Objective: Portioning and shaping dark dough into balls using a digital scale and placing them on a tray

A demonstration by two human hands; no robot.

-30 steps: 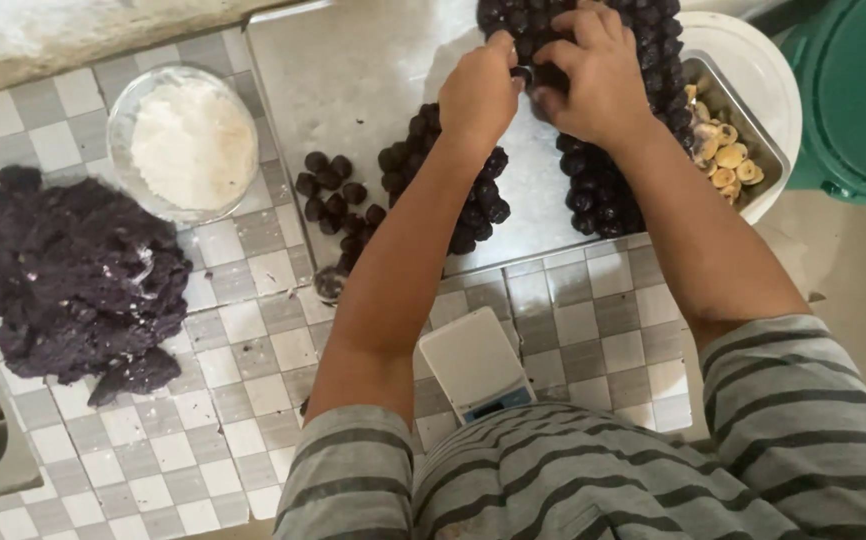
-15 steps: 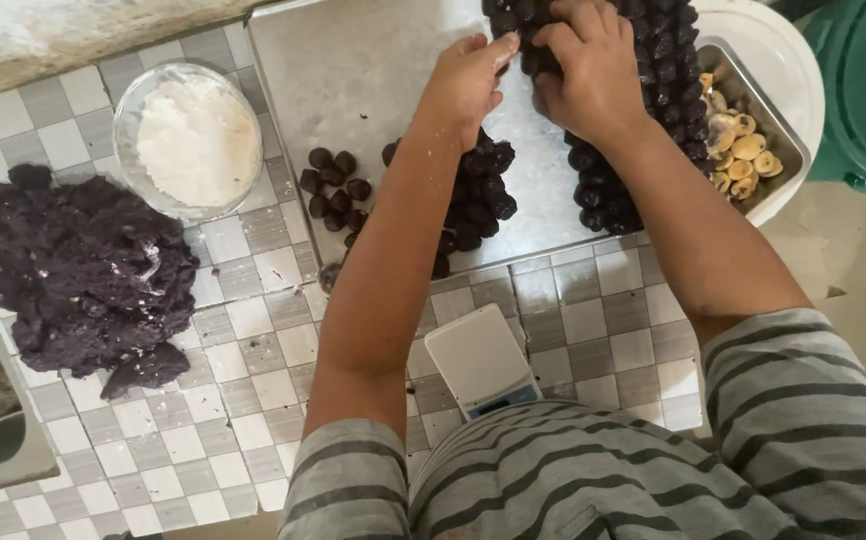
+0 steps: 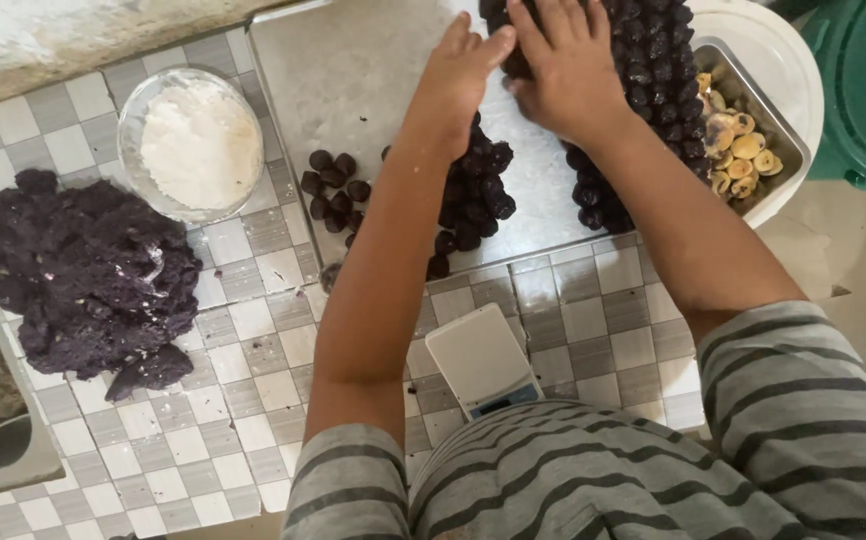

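My left hand (image 3: 450,82) and my right hand (image 3: 565,70) meet at the top of a metal tray (image 3: 353,70). My right hand lies palm down over rows of dark purple balls (image 3: 653,70), thumb and forefinger around one dark ball (image 3: 514,62). My left hand's straight fingers touch that same ball from the left. A loose pile of dark balls (image 3: 475,190) lies under my left forearm. A smaller cluster of balls (image 3: 333,187) sits to its left.
A glass bowl of white flour (image 3: 198,140) and a big lump of purple dough (image 3: 73,270) lie left on the checkered tile counter (image 3: 253,400). A small white scale (image 3: 478,355) is near my body. A metal container of yellow pieces (image 3: 743,150) stands right.
Both hands have shifted slightly up and toward the top edge of the tray. My left hand's fingers have straightened against the ball.
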